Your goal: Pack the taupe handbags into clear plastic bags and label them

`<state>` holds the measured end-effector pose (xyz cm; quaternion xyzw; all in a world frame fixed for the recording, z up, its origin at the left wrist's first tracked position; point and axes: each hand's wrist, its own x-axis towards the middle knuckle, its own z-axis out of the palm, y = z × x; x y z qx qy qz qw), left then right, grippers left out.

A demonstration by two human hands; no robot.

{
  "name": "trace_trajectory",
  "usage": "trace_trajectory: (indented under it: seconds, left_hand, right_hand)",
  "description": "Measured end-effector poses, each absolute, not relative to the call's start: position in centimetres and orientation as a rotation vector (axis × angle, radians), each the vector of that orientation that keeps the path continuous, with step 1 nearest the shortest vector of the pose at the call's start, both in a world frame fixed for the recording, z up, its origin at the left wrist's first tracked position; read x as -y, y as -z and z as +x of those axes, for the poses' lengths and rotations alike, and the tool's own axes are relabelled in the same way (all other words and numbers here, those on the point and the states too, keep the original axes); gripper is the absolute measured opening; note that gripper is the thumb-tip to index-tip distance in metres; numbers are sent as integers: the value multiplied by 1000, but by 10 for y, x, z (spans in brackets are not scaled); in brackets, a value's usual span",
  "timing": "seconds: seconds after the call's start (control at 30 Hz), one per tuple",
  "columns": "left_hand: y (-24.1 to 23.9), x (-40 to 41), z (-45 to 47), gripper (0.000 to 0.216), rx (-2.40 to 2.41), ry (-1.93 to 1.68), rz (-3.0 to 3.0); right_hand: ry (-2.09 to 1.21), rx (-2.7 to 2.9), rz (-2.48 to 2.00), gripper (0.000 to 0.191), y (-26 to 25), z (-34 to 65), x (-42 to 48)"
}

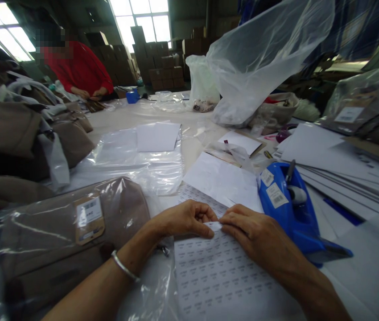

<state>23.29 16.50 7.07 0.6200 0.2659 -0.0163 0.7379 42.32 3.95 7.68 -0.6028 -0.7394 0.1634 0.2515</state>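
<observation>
A white sheet of small printed labels (206,285) lies in front of me, its top edge bent up between my hands. My left hand (191,219) pinches that edge with thumb and curled fingers. My right hand (249,229) closes on the same edge just beside it, thumb and fingertips together. Whether a single label is coming off there is too small to tell. Left of my hands lies a taupe bag (116,214) in clear plastic, with a brown hang tag (89,220) bearing a white barcode sticker.
A blue tape dispenser (285,209) with barcode stickers stands right of my hands. Flat clear bags (119,156) and white papers (223,178) lie ahead. More taupe bags (9,129) are heaped at left. Across the table, a person in a red top (82,67) handles something brown.
</observation>
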Motion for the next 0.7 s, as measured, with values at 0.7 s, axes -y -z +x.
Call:
trace_trajectory:
  seconds: [0.7]
  left_hand:
    - [-63, -167, 231, 25, -640, 18, 1340]
  right_hand:
    - [-281, 2001, -1597, 22, -81, 421, -40]
